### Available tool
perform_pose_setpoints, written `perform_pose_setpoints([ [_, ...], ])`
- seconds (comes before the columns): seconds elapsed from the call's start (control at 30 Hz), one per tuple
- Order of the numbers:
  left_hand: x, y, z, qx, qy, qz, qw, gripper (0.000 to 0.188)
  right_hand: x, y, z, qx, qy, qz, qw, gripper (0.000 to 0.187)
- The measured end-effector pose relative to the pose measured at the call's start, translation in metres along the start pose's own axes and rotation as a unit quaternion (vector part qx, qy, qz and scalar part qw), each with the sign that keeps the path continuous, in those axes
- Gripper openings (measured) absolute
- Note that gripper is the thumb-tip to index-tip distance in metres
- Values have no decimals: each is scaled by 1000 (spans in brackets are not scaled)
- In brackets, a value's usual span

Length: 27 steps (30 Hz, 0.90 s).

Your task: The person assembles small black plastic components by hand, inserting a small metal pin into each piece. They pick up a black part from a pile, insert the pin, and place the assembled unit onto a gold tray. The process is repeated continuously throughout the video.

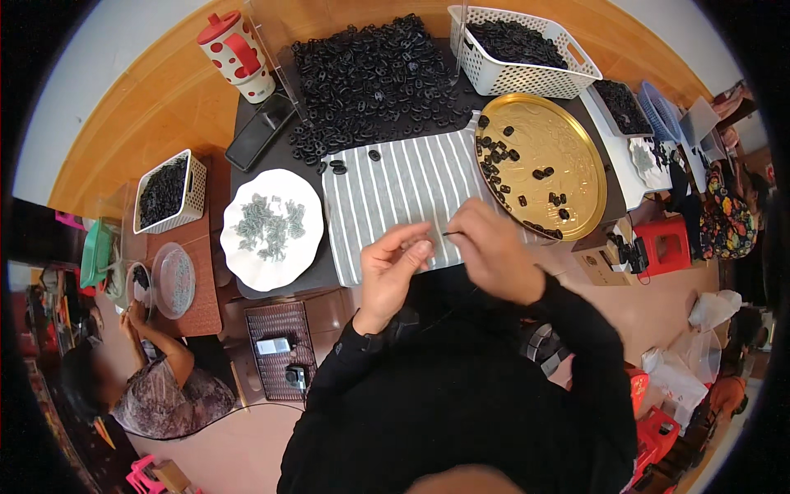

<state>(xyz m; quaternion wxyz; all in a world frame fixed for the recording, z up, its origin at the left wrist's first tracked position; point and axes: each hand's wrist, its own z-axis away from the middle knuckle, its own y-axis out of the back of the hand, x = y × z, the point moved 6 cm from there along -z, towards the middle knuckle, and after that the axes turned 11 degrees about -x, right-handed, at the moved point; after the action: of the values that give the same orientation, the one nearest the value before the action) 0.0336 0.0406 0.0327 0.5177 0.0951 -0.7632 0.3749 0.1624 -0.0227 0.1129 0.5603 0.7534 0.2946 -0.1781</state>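
Over the striped grey cloth (403, 185), my left hand (390, 276) has its fingers curled and its thumb close to the forefinger. Anything between those fingertips is too small to make out. My right hand (498, 253), just to its right, pinches a small thin dark piece (449, 234) that points toward the left hand. The hands are apart. At the far edge of the cloth lie a few small black oval pieces (374, 155). A scalloped white plate (239, 267) on the left holds small grey-green pieces (271, 226). On the right, a round gold tray (568, 140) carries scattered black pieces (494, 156).
A big heap of black oval pieces (370, 78) covers the table's back. Around it stand a spotted tumbler (239, 58), a black phone (262, 132) and a filled white basket (502, 78). Another person (169, 387) works at a red-brown table (202, 280) on the left.
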Motion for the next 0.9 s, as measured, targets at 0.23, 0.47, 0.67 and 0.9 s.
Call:
perform_pose_setpoints([
  [0.23, -24, 5, 1, 38, 3, 57, 998, 21, 1, -34, 15, 143, 37, -48, 988, 16],
  [0.47, -18, 20, -1, 77, -7, 14, 997, 19, 27, -21, 19, 117, -33, -25, 992, 20],
  [0.67, -15, 20, -5, 79, -13, -35, 996, 19, 38, -39, 23, 36, -57, 60, 996, 11],
  [0.9, -18, 17, -11, 72, -9, -64, 995, 20, 41, -45, 11, -6, -37, 120, 992, 7],
])
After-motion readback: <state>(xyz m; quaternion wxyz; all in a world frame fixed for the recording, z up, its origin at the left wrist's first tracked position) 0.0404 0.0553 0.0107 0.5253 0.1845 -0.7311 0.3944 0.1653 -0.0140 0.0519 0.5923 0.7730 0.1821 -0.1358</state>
